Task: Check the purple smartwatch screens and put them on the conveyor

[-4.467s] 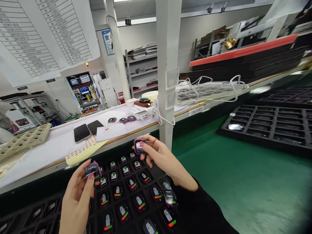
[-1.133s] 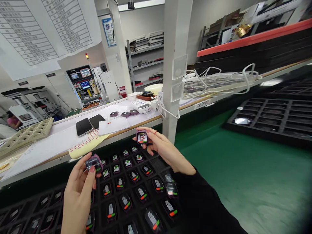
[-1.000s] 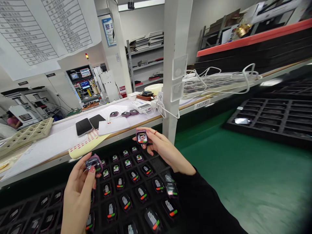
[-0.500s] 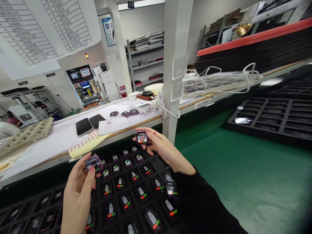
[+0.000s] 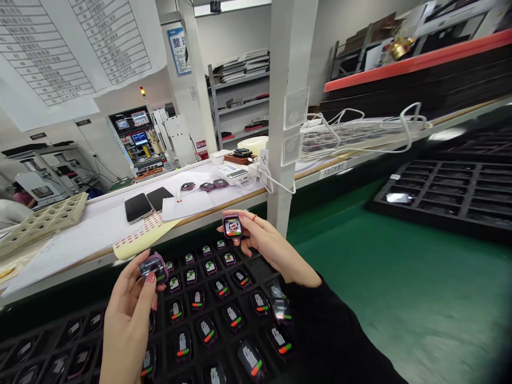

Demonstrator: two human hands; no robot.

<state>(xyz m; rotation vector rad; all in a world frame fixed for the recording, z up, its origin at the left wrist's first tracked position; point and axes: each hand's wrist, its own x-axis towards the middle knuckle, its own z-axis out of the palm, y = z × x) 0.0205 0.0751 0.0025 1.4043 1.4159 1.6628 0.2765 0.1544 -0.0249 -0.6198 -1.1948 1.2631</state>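
My left hand (image 5: 128,314) is closed on a small purple smartwatch body (image 5: 152,267), pinched between thumb and fingers above a black tray (image 5: 100,341). My right hand (image 5: 268,245) grips a second purple smartwatch body (image 5: 232,226) with its lit screen facing me, held over the tray's far edge. The tray's pockets hold several watch bodies (image 5: 232,316) with lit screens showing green and red bars.
A white shelf (image 5: 80,240) behind the tray carries two dark phones (image 5: 137,207), papers, a sticker sheet (image 5: 140,237) and three more watch bodies (image 5: 204,186). A white post (image 5: 290,106) stands beside my right hand. An empty black tray (image 5: 448,194) lies on the green belt (image 5: 380,288).
Since 4.5 s ago the watch in my right hand shows a lit picture screen. Over the last second both hands and both watches stay almost still.
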